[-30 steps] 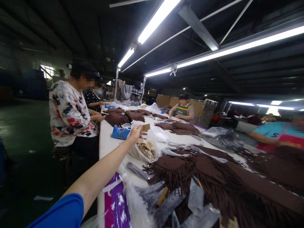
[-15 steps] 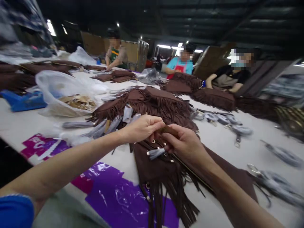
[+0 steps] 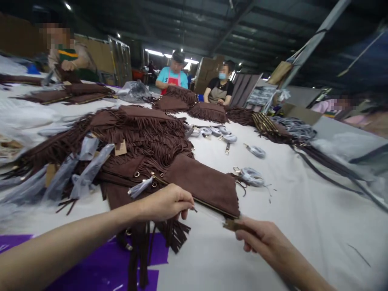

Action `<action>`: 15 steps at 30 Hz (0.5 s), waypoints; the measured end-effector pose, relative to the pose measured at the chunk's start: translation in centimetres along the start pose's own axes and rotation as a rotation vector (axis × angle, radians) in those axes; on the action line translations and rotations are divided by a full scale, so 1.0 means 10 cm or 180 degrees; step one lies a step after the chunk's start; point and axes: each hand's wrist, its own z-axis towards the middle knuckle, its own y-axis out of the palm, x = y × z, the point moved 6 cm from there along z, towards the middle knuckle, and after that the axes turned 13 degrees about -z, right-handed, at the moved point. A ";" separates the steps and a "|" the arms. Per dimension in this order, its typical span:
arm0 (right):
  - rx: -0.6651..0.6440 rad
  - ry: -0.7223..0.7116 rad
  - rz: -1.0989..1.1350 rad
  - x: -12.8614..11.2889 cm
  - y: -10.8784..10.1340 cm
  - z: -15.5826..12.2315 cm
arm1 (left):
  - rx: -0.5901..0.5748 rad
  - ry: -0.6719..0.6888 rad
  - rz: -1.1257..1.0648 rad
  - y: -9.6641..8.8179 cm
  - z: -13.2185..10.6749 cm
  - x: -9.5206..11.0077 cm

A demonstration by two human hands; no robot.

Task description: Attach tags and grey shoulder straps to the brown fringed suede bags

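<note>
My left hand (image 3: 169,202) is closed in a pinch in front of a brown fringed bag, with a small dark tip sticking out past its fingers. Lower right, my right hand (image 3: 257,234) grips a small brown tag (image 3: 230,225). A thin pale string (image 3: 209,212) seems to stretch between the two hands, though it is blurred. Just behind them lies the flat brown pouch (image 3: 203,182) with a zipper along its front edge. Left of it, a grey-wrapped tassel (image 3: 141,187) rests near gold rings, and dark fringe (image 3: 142,254) hangs over purple plastic (image 3: 91,262).
A heap of brown fringed bags (image 3: 145,133) covers the table's middle, with a tan tag (image 3: 120,147) and plastic-wrapped tassels (image 3: 91,173). Wrapped straps with clasps (image 3: 250,176) lie to the right. Several co-workers sit at the far side, one in a turquoise shirt (image 3: 163,75).
My hands have moved apart; the right one went down and right with the tag. The view has swung to the right, and the pouch behind the hands is now uncovered.
</note>
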 end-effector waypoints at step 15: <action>-0.0113 0.0604 0.2426 -0.23 0.80 -0.49 | -0.0755 0.0533 0.2053 1.11 0.08 0.56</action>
